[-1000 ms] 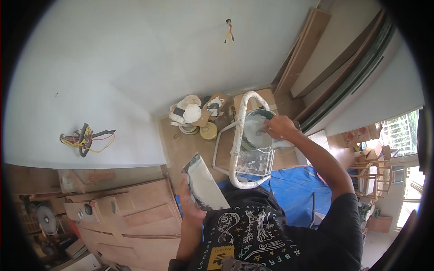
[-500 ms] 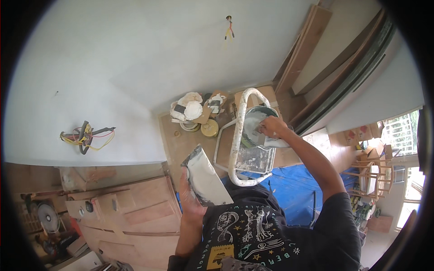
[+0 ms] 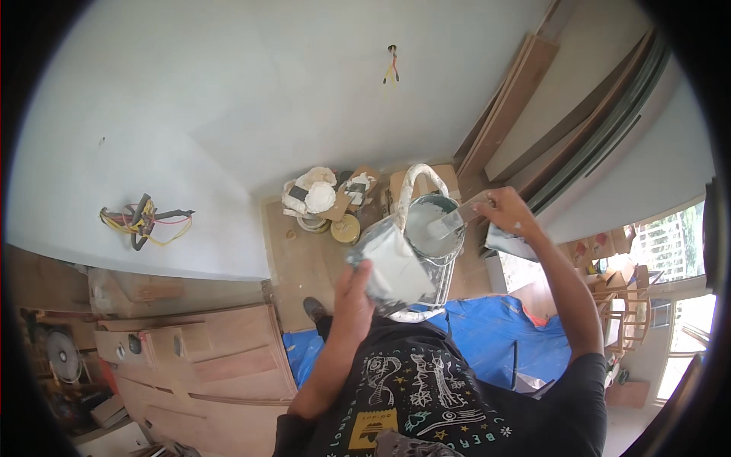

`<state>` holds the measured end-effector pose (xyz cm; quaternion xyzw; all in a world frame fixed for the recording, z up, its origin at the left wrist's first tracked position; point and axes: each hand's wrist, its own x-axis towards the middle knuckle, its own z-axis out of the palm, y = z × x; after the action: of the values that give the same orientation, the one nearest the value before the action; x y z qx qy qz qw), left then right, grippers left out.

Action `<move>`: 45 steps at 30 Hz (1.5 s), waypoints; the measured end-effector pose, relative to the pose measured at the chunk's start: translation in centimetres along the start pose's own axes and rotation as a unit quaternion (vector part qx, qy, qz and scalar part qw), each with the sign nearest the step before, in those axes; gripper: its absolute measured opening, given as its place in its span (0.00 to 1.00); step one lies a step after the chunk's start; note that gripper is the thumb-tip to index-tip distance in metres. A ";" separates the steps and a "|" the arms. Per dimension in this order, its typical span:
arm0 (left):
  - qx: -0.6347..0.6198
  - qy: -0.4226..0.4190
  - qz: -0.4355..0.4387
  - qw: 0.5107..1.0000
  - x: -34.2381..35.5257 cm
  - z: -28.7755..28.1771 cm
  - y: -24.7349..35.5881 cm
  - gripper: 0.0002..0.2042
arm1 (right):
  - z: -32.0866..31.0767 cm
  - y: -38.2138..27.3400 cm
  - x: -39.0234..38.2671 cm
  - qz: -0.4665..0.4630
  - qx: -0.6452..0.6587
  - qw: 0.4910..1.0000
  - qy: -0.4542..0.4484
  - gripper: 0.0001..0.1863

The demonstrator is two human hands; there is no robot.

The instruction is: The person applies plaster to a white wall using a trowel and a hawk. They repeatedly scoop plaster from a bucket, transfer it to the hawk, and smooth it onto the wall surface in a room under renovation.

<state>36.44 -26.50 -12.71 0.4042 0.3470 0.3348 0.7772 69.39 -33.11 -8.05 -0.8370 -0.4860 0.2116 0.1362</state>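
Note:
My left hand (image 3: pixel 353 303) grips the edge of a rectangular plastering board (image 3: pixel 397 276), its face smeared white. The board is blurred, and it overlaps the lower frame of a white, paint-spattered stepladder (image 3: pixel 417 177). A bucket (image 3: pixel 435 226) of pale grey-white filler hangs or stands at the ladder's top; its support is hidden. My right hand (image 3: pixel 505 213), fingers closed, holds a putty knife (image 3: pixel 448 224) whose blade lies over the filler. Below that hand is a white-smeared flat trowel blade (image 3: pixel 512 244), seemingly held in the same grip.
Lidded tubs (image 3: pixel 345 228) and white-crusted material (image 3: pixel 314 190) stand by the wall. Blue sheeting (image 3: pixel 480 331) covers floor near my feet. Bare wires stick out of the wall (image 3: pixel 228 91). Wooden panels (image 3: pixel 221 354) lie left; planks (image 3: pixel 506 99) lean right, with wooden chairs (image 3: pixel 632 305) beyond.
The board in my left hand has moved right and up, toward the bucket. My right hand has drawn back right from over the bucket, exposing the putty knife's blade. The view has shifted slightly.

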 end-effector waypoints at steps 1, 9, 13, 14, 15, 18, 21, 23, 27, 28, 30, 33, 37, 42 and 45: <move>-0.108 -0.011 -0.044 0.993 0.6 1.3 -0.4 0.16 | -1.1 -0.2 -0.4 -0.018 -0.005 0.999 0.032 0.17; -0.071 0.080 -0.168 0.980 4.4 8.9 -9.3 0.14 | -9.5 -5.1 -4.3 -0.046 -0.056 0.991 0.111 0.20; -0.202 0.109 -0.184 0.956 5.5 9.8 -11.8 0.21 | -10.6 -7.3 -5.8 -0.040 -0.049 0.992 0.108 0.20; -0.215 0.130 -0.181 0.951 5.8 9.9 -11.8 0.21 | -10.5 -7.5 -6.0 -0.043 -0.043 0.992 0.112 0.20; -0.221 0.126 -0.180 0.950 6.4 9.8 -12.2 0.22 | -10.3 -7.6 -6.1 -0.046 -0.037 0.992 0.116 0.20; -0.265 0.111 -0.155 0.945 7.9 9.3 -14.1 0.21 | -9.0 -6.9 -6.3 -0.110 -0.057 0.984 0.131 0.19; -0.333 0.092 -0.100 0.933 8.4 9.2 -14.6 0.20 | -8.1 -7.0 -6.0 -0.092 -0.040 0.992 0.069 0.15; -0.359 0.064 -0.101 0.926 8.4 8.9 -14.9 0.22 | -7.7 -6.7 -5.7 -0.089 -0.059 0.993 0.055 0.15; -0.371 0.022 -0.104 0.922 8.0 8.5 -14.9 0.22 | -6.7 -6.2 -5.9 -0.174 -0.144 0.962 0.155 0.15; -0.381 0.006 -0.110 0.918 8.0 8.4 -14.8 0.22 | -6.8 -6.5 -6.1 -0.155 -0.140 0.967 0.144 0.15; -0.385 -0.006 -0.118 0.915 7.8 8.2 -14.8 0.23 | -7.0 -7.5 -6.5 -0.116 -0.133 0.976 0.123 0.15; -0.372 0.010 -0.123 0.920 7.3 8.6 -13.5 0.22 | -7.1 -7.8 -6.8 -0.101 -0.141 0.980 0.100 0.15; -0.394 0.014 -0.127 0.910 7.3 8.7 -14.0 0.21 | -6.9 -8.5 -7.4 -0.112 -0.146 0.978 0.099 0.14; -0.417 -0.032 -0.136 0.898 7.5 8.7 -15.5 0.22 | -6.5 -9.1 -8.3 -0.120 -0.113 0.980 0.111 0.13; -0.421 -0.079 -0.127 0.895 7.1 9.0 -15.4 0.25 | -5.8 -8.5 -8.4 -0.112 -0.113 0.984 0.079 0.17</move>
<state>51.19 -31.25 -23.98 0.0171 0.1594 0.3148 0.9355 62.12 -36.39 2.53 -0.8016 -0.5847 0.0719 0.1019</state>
